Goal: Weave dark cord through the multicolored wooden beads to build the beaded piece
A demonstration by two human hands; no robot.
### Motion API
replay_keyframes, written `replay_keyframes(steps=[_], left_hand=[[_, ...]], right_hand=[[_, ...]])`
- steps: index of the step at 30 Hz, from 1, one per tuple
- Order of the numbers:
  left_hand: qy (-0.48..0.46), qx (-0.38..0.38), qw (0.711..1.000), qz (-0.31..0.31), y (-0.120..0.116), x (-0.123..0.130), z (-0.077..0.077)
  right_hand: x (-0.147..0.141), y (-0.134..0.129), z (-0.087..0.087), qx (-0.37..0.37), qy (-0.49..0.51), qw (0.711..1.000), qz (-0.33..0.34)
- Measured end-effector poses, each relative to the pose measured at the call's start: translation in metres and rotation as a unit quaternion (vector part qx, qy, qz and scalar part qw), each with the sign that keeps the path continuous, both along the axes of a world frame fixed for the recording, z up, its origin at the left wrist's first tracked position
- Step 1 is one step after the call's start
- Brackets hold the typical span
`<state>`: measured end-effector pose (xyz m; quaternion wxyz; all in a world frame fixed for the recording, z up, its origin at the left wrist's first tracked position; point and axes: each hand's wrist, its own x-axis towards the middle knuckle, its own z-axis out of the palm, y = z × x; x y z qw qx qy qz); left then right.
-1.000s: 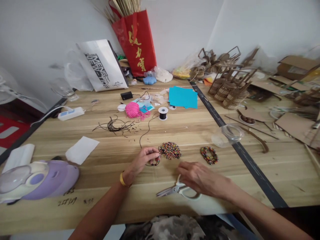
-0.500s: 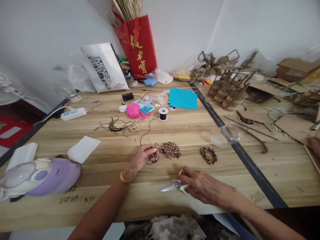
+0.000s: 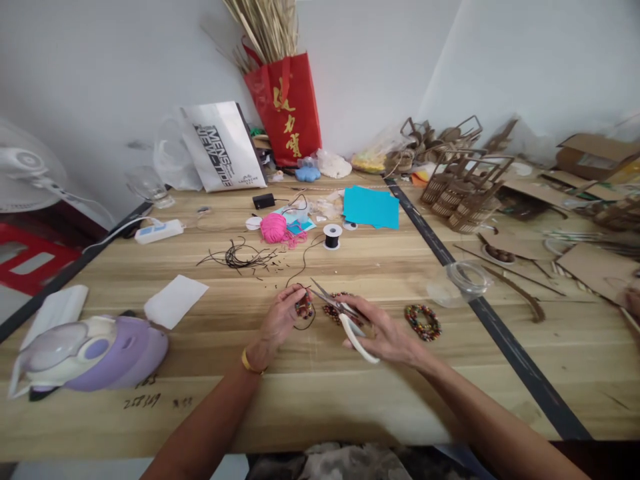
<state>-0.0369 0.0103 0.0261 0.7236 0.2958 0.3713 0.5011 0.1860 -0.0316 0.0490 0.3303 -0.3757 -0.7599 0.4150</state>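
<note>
My left hand [image 3: 285, 315] pinches a small beaded bracelet [image 3: 304, 305] of mixed colours, its black cord trailing below and behind. In my right hand [image 3: 383, 327] is a pair of scissors [image 3: 354, 335] with white handles; the blades are spread and point toward the cord by my left fingers. Partly hidden under the scissors lies a pile of loose beads [image 3: 331, 313]. Right of my right hand rests a finished-looking ring of beads [image 3: 423, 323]. Black cord leads back to a spool [image 3: 332, 237] standing on the table.
Black cord scraps [image 3: 240, 255] lie behind my left hand, near pink yarn [image 3: 273, 228] and blue sheets [image 3: 371, 207]. A purple-and-white device [image 3: 115, 350] sits at left. Woven baskets [image 3: 463, 193] and a clear container [image 3: 457, 281] are at right. Another person's hand [image 3: 633, 301] shows at the right edge.
My right hand has lifted the scissors from the table's front and brought them up and left to the bracelet, blades now spread. The view has shifted slightly.
</note>
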Motion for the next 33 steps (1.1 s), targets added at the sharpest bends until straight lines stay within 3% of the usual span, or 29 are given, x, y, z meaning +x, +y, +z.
replay_keyframes(steps=[10, 22, 33], left_hand=[[-0.016, 0.004, 1.0, 0.012, 0.001, -0.001, -0.002], [-0.006, -0.001, 1.0, -0.004, 0.0, 0.001, -0.003], [-0.061, 0.012, 0.997, 0.034, 0.005, -0.005, -0.007]], right_hand=[[-0.018, 0.019, -0.008, 0.101, -0.119, 0.988, -0.012], [-0.026, 0.023, 0.004, 0.107, -0.143, 0.984, 0.002], [-0.034, 0.034, 0.01, 0.106, -0.142, 0.984, 0.018]])
